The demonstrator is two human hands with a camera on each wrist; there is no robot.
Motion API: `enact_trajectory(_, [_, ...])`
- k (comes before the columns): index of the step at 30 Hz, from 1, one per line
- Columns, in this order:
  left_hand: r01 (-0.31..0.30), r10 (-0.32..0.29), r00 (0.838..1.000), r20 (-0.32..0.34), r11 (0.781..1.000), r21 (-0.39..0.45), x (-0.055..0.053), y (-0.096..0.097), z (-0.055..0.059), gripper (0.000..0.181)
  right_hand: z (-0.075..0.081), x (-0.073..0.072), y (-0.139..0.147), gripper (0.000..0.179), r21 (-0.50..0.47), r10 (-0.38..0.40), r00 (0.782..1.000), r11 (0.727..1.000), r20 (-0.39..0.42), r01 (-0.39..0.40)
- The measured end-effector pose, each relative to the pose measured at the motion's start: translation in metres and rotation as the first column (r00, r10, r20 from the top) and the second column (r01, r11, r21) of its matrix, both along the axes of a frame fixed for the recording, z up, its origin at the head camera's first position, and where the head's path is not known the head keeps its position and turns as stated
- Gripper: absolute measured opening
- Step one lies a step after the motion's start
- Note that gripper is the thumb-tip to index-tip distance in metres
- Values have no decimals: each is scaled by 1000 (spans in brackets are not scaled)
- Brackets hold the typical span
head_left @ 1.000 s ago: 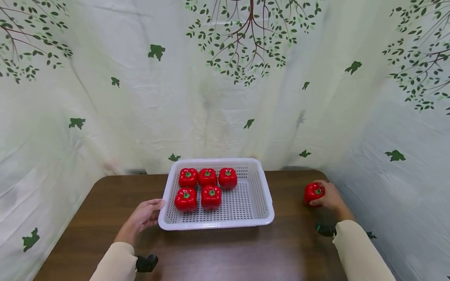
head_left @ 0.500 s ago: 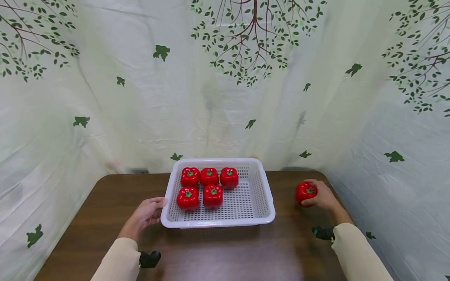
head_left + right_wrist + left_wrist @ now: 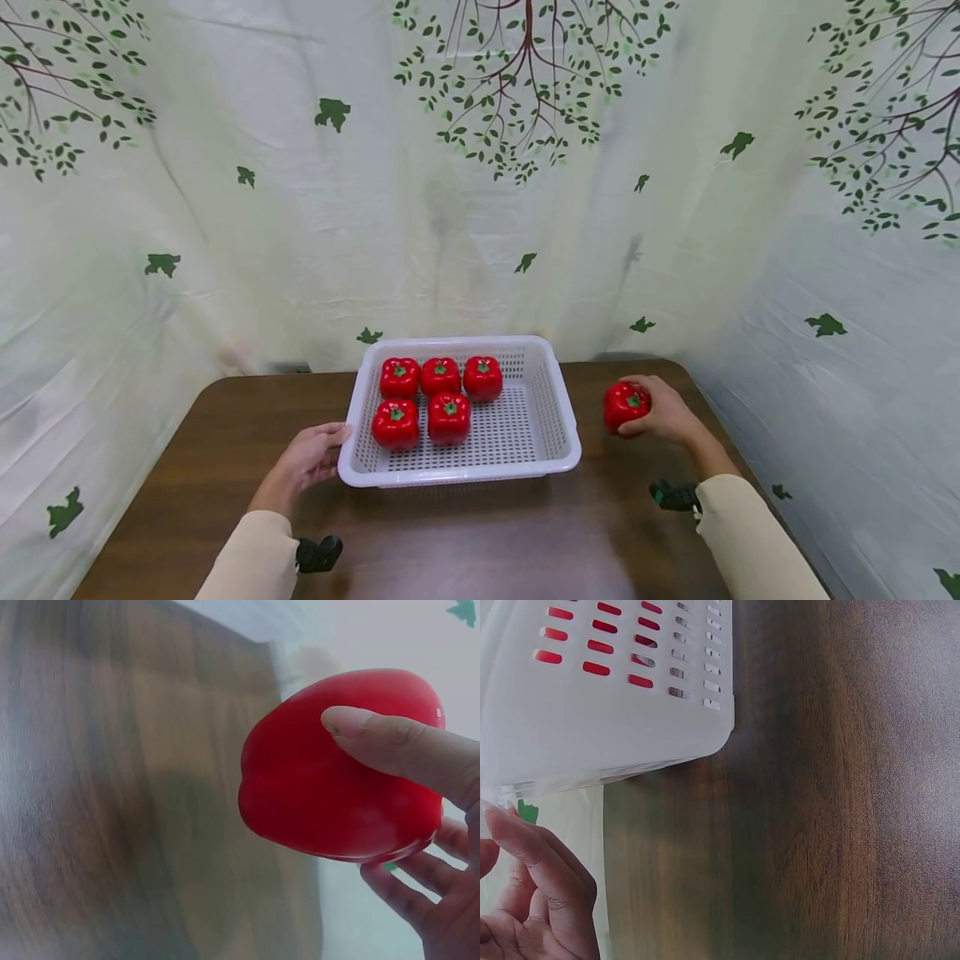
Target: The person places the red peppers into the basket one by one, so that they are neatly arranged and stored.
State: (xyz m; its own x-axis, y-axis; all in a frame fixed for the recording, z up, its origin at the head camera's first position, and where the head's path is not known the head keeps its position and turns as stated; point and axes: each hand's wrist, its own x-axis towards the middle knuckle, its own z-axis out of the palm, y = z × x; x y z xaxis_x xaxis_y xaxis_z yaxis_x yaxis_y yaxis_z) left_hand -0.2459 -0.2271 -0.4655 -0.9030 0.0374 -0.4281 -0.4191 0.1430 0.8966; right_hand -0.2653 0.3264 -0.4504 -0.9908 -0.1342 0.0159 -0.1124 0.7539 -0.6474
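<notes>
A red bell pepper (image 3: 622,408) is held in my right hand (image 3: 663,410), over the table to the right of the basket. In the right wrist view, the thumb lies across the bell pepper (image 3: 322,787) and the other fingers are on its far side, partly hidden. My left hand (image 3: 311,458) grips the left rim of a white plastic basket (image 3: 480,477). The left wrist view has its fingers (image 3: 551,866) at the rim of the basket (image 3: 607,735). Several red bell peppers (image 3: 449,419) sit in the left part of the basket, green stems up.
The basket stands on a dark brown wooden table (image 3: 480,542), near its back edge. Behind and beside the table hangs a pale cloth (image 3: 450,208) printed with leaves and branches. A black wrist device (image 3: 318,554) is worn on each arm.
My right hand has moved left toward the basket with the bell pepper in it. The left hand stays at the basket's left rim.
</notes>
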Motion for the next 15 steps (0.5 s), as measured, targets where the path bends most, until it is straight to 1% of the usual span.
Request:
enact_trajectory(3, [1, -1, 1000, -3, 1000, 0, 0, -1, 0, 57, 2, -1, -5, 81, 3, 31, 999, 1000, -19, -31])
enact_trajectory(7, [2, -2, 1000, -11, 1000, -6, 1, 0, -2, 56, 5, 1, -8, 80, 18, 49, 998, 999, -40, -48])
enact_trajectory(10, [0, 0, 1000, -12, 1000, 2, 2, 2, -2, 55, 8, 5, -10, 81, 19, 45, 998, 999, -32, -44])
enact_trajectory(15, [-10, 10, 1000, -15, 1000, -4, 2, 2, 0, 56, 19, 10, -18, 83, 5, 52, 998, 999, -21, -52])
